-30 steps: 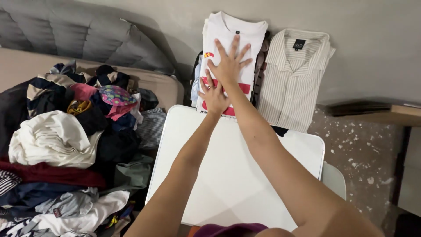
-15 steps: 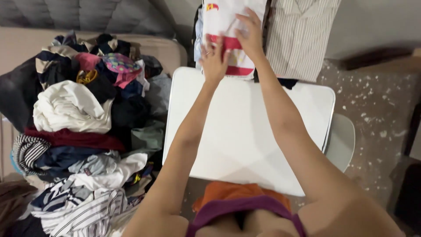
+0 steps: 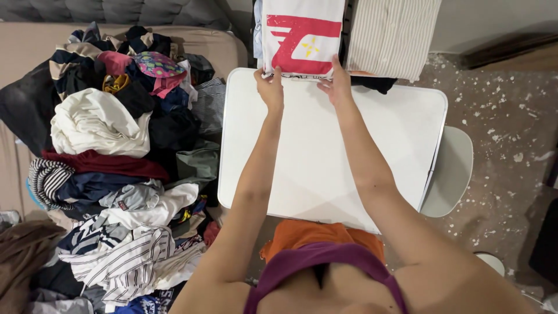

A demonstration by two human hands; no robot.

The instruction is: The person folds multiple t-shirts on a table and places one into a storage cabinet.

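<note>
A folded white T-shirt (image 3: 302,35) with a red and yellow print lies at the far edge of a small white table (image 3: 325,157), on top of a stack of folded clothes. My left hand (image 3: 269,87) grips its near left corner with curled fingers. At the shirt's near right edge my right hand (image 3: 336,84) rests with fingers spread. To the right of the T-shirt lies a folded striped beige shirt (image 3: 389,35).
A big heap of unfolded clothes (image 3: 110,151) covers a beige sofa (image 3: 197,43) left of the table. A rounded white seat (image 3: 450,174) sticks out from under the table's right side. Speckled floor (image 3: 500,116) lies to the right.
My hands slid down from the middle of the white T-shirt to its near edge. The camera tilted down, so the table and clothes heap fill more of the view.
</note>
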